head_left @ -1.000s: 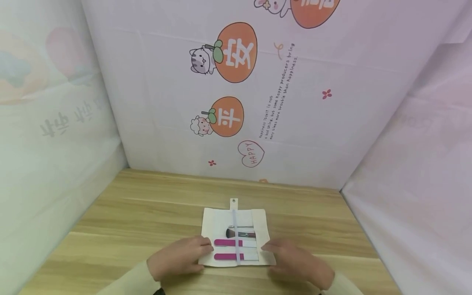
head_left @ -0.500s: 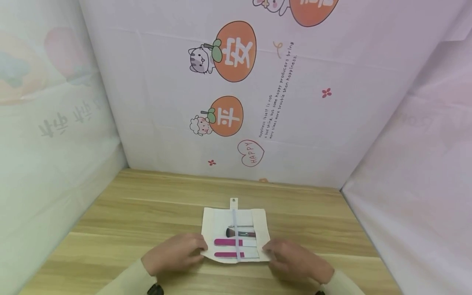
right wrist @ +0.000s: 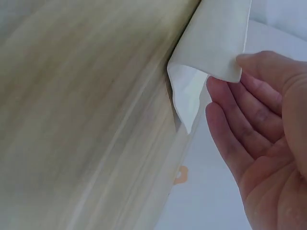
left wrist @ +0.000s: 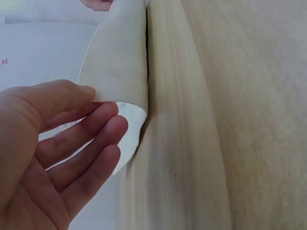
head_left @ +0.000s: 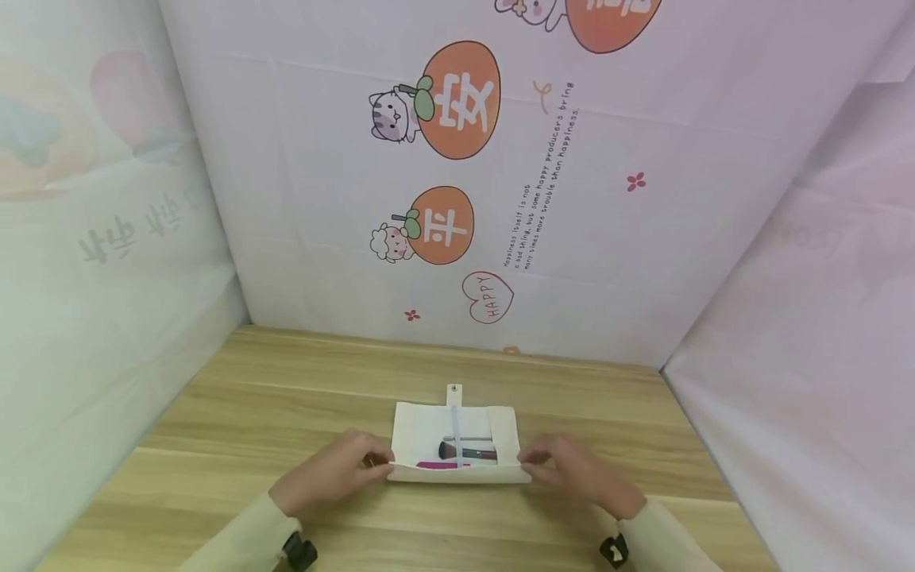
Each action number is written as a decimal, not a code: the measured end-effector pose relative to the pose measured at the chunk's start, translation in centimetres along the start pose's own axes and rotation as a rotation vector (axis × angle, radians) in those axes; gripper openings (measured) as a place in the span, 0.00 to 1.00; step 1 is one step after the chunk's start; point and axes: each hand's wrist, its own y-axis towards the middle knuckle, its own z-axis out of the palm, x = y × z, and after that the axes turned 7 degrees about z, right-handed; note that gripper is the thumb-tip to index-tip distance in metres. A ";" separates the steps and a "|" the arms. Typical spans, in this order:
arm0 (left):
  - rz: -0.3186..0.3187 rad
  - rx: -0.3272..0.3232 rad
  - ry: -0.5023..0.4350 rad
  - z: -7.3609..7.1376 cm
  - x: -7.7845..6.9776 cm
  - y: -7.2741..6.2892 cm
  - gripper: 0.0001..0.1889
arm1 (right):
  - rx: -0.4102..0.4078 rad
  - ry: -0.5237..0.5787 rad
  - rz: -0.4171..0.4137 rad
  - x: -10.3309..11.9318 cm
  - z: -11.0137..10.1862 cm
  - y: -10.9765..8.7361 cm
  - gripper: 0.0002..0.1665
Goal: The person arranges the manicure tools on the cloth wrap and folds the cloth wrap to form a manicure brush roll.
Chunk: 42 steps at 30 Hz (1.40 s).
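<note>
A cream fabric pouch (head_left: 404,429) lies spread on the table, its near edge lifted and folded over toward the middle. My left hand (head_left: 336,469) pinches the left corner of that fold between thumb and fingers. At the right corner, my right hand (head_left: 575,470) pinches the same edge. Both wrist views show the raised flap (left wrist: 117,57) curving up from the wood. Under a clear strap (head_left: 458,421) sit a makeup brush (head_left: 447,450), a thin metal tool (head_left: 472,438) and a pink, flat, round-ended stick (head_left: 432,465). The fold hides the second pink stick.
A tab with a snap (head_left: 453,394) sticks out from the pouch's far edge. The wood-grain table (head_left: 300,381) runs back to a white printed sheet (head_left: 322,238). White sheets also hang at left (head_left: 107,318) and right (head_left: 801,357).
Both hands have taken the pouch's near corners, lifted that edge and brought it away from the body. The fold now covers one pink stick and part of the other.
</note>
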 end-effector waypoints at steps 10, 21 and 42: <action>-0.070 -0.048 -0.006 0.7 1.7 1.0 0.09 | -0.104 0.041 0.081 -1.1 1.4 1.7 0.08; 0.007 -0.125 0.407 2.2 1.0 2.1 0.05 | -0.201 -0.108 0.028 -1.6 2.7 2.8 0.07; 0.171 0.039 0.568 1.7 -1.6 1.7 0.14 | -0.310 -0.617 -0.468 -0.5 3.0 1.6 0.17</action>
